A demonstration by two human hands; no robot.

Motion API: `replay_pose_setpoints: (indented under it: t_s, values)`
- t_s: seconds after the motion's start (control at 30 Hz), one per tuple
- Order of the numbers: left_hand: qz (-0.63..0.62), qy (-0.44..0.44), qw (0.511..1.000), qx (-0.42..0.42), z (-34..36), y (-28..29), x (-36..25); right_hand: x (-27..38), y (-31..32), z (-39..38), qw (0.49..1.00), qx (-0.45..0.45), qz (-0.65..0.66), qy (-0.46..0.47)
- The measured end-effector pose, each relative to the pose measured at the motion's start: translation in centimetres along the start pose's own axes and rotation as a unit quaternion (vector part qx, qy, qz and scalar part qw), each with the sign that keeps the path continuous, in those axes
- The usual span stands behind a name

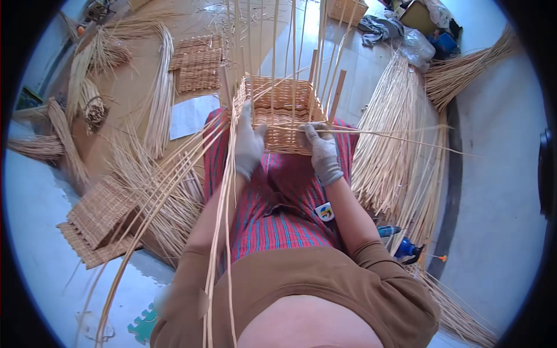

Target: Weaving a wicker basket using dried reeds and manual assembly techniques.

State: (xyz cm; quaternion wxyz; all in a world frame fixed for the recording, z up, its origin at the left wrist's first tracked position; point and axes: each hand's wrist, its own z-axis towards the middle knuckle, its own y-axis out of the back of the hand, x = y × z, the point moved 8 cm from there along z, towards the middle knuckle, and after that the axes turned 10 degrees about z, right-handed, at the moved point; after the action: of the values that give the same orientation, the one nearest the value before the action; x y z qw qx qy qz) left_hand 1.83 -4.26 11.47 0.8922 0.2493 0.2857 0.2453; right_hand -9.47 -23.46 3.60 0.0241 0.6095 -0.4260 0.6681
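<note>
A square wicker basket sits between my knees, over red striped cloth, with tall thin stakes rising from it and a few flat wooden sticks at its corners. My left hand, in a pale glove, grips the basket's front left side, thumb toward the front. My right hand, also gloved, pinches pale reed strands along the front edge near the right corner; they stick out to the right. More long strands hang from the left corner past my left forearm. Some fingertips are hidden behind the weaving.
Bundles of loose reeds lie left and right. Woven panels are at the upper left and lower left. A cardboard box, grey cloth and plastic bags lie behind. A blue tool rests by my right elbow.
</note>
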Motion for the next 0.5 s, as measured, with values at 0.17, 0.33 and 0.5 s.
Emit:
replay_pose_setpoints:
  t_s: [0.17, 0.33, 0.5]
  values:
    - [-0.257, 0.224, 0.922, 0.185, -2.1, -6.8, 3.4, 5.9, -11.2, 2.7, 0.899, 0.094, -0.292, 0.312]
    - [-0.354, 0.359, 0.832, 0.233, -3.1, -8.4, 4.9, 6.4, -17.0, 5.8, 0.886, 0.155, -0.373, 0.227]
    - [-0.412, 0.391, 0.783, 0.253, -2.8, -8.1, 3.7, 4.8, -13.3, 5.5, 0.938, 0.179, -0.285, 0.079]
